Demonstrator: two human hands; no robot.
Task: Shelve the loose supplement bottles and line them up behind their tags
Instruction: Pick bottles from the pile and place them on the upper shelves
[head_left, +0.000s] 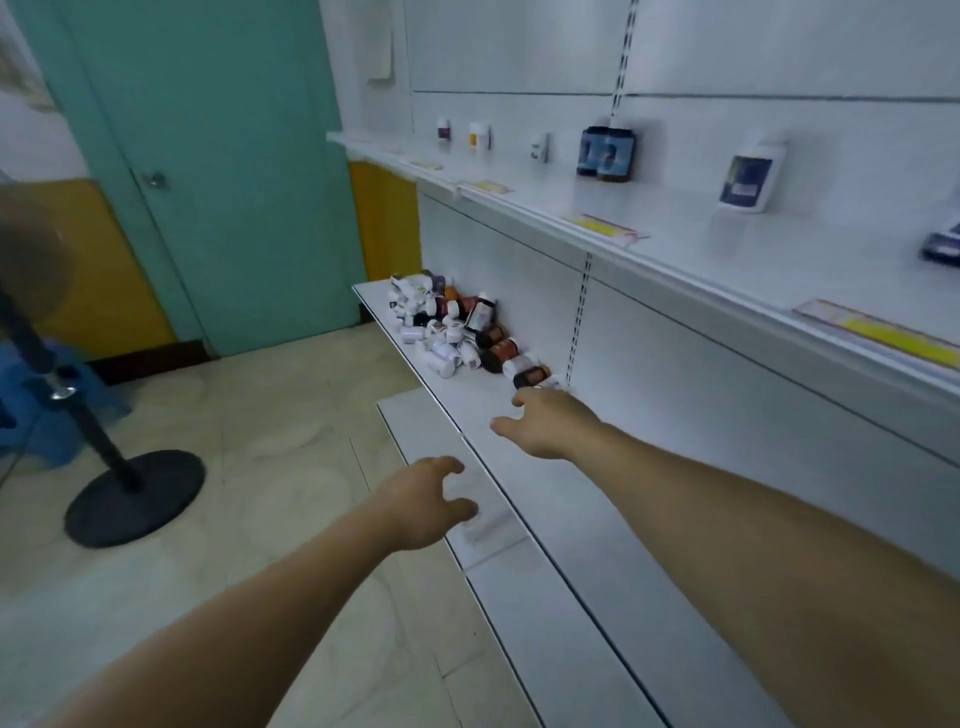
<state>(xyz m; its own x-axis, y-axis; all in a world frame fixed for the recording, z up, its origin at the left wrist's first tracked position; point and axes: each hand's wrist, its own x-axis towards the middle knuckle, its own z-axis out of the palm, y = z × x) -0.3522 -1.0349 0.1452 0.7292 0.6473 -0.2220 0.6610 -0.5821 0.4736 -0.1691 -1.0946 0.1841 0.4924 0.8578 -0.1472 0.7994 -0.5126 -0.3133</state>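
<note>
Fan base stands on the floor, well left of the bottle pile, with the green door behind it. My left hand hovers nearer me than the pile, at the front edge of the lower shelf, fingers loosely curled, holding nothing. The pile lies at that shelf's far end. My right hand is just beside the pile's nearest brown bottle, fingers spread, empty. Above and right of the pile, a few bottles stand on the upper shelf behind yellow tags.

Past the fingers of my right hand I see white and brown bottles, white shelf, teal door.
</note>
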